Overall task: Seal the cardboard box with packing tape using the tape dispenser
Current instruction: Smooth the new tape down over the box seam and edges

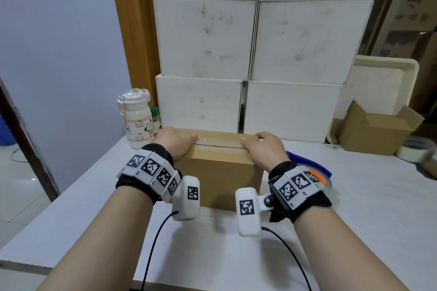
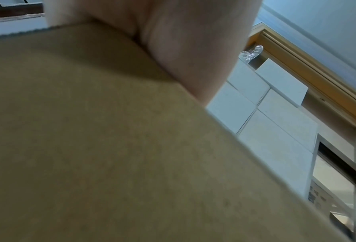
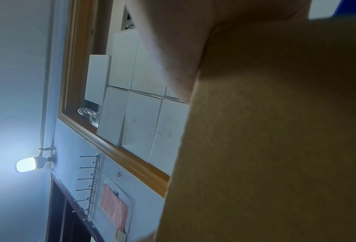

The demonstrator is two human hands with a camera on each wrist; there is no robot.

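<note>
A brown cardboard box (image 1: 220, 172) stands on the white table (image 1: 354, 220) with its top flaps closed and a seam running left to right. My left hand (image 1: 173, 143) grips its upper left edge, thumb lying on the top. My right hand (image 1: 262, 149) grips the upper right edge, thumb on top and fingers curled over the far corner. The wrist views show each palm, left hand (image 2: 183, 49) and right hand (image 3: 173, 41), pressed to the box side (image 2: 110, 147) (image 3: 276, 131). A blue tape dispenser (image 1: 316, 170) with an orange core lies on the table just behind my right wrist, untouched.
Stacked white boxes (image 1: 260, 42) form a wall right behind the box. A cream bottle (image 1: 138, 120) stands at the left rear. At the right sit an open small carton (image 1: 378, 130), a tape roll (image 1: 415, 150) and a cream tray (image 1: 383, 78).
</note>
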